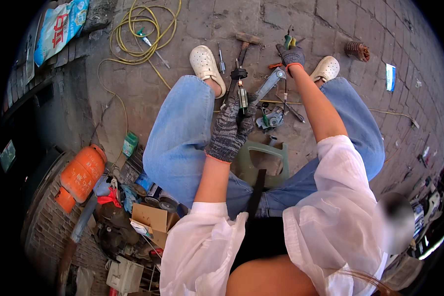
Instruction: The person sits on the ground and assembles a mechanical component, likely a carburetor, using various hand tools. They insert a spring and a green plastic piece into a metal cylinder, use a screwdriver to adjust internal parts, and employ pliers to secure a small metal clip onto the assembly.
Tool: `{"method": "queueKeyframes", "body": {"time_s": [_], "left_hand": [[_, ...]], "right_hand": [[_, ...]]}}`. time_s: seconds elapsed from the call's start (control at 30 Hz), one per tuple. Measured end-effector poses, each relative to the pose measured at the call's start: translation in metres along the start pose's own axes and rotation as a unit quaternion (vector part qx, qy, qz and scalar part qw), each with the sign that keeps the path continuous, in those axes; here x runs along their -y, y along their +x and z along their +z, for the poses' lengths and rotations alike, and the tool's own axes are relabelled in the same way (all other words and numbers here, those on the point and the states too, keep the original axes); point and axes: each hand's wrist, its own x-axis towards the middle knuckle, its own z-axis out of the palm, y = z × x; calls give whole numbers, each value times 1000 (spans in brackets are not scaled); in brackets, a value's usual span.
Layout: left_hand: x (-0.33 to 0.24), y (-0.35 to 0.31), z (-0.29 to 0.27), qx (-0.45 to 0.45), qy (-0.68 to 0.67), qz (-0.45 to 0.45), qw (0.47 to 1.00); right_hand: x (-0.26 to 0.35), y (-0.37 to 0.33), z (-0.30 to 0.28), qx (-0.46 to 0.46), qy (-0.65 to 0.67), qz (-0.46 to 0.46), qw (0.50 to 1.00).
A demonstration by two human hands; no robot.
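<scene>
My left hand (pixel 232 123), in a grey knitted glove, is closed around a metal part (pixel 242 96) with a black disc and a threaded rod at its upper end. Farther forward on the right, my right hand (pixel 293 56) wears a similar glove. It grips what look like pliers (pixel 290 41) with green-and-yellow handles, close to the paving. Between the two hands a silver metal arm (pixel 271 84) lies on the ground. Just below it sits a grey mechanical assembly (pixel 271 117) with a cable. A hammer (pixel 247 38) and a small metal tool (pixel 221 59) lie beyond my left hand.
A green plastic stool (pixel 283 158) stands between my legs. Yellow hose (pixel 155 37) lies coiled at the far left. Nearer on that side are an orange gas cylinder (pixel 84 172) and an open cardboard box (pixel 150 219). A rusty coil (pixel 356 51) is at the far right.
</scene>
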Motion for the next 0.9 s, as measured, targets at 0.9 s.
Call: {"method": "queueKeyframes", "body": {"time_s": [0.9], "left_hand": [[-72, 189, -45, -228, 396, 299, 838]], "right_hand": [[24, -57, 175, 98, 164, 61, 980]]}}
